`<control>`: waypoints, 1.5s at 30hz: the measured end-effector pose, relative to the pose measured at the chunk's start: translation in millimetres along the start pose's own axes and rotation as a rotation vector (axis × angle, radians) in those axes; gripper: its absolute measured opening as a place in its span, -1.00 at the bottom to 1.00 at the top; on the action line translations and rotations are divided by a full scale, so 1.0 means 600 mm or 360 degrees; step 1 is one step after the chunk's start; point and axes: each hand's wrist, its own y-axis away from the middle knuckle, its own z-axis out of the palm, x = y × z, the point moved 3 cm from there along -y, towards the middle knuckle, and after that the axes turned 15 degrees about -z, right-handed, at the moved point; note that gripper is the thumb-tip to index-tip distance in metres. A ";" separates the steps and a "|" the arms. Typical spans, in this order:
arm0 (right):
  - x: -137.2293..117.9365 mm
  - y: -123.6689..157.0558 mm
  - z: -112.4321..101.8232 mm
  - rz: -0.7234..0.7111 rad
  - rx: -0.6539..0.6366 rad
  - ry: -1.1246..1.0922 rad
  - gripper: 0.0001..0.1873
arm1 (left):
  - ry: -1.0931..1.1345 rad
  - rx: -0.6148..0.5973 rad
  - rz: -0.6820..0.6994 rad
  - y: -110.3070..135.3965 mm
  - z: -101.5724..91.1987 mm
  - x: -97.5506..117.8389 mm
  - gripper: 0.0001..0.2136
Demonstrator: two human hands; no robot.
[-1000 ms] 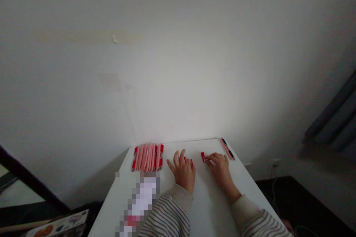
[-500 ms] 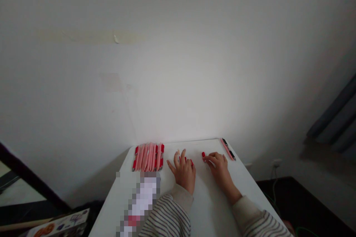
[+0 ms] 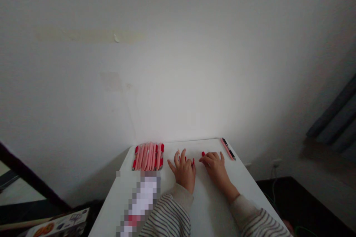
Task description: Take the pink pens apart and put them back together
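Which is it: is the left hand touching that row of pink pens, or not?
Apart: the head view shows white table between the left hand and the row of pink pens.

Long pale sleeves (image 3: pixel 167 217) with thin dark stripes, plain beige cuffs (image 3: pixel 182 194)

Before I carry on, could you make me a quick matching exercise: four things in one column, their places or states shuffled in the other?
1. left hand
2. pink and red pens
3. pink and black pens
4. curtain

A. at the picture's right edge
B. far right corner of the table
C. spread, red pieces close by
D. side by side, far left of the table

Pairs: 1-C, 2-D, 3-B, 4-A
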 end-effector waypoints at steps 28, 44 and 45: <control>-0.021 -0.016 0.000 -0.0066 -0.0173 0.0048 -0.70 | 0.0029 -0.0053 -0.0016 -0.001 0.007 -0.004 -0.84; -0.020 -0.017 -0.001 0.0010 -0.0149 0.0024 -0.70 | 0.0061 -0.0060 -0.0028 0.000 0.002 -0.003 -0.92; -0.018 -0.017 -0.003 0.0019 -0.0123 0.0021 -0.69 | 0.0074 -0.0051 -0.0015 0.000 -0.002 -0.001 -0.93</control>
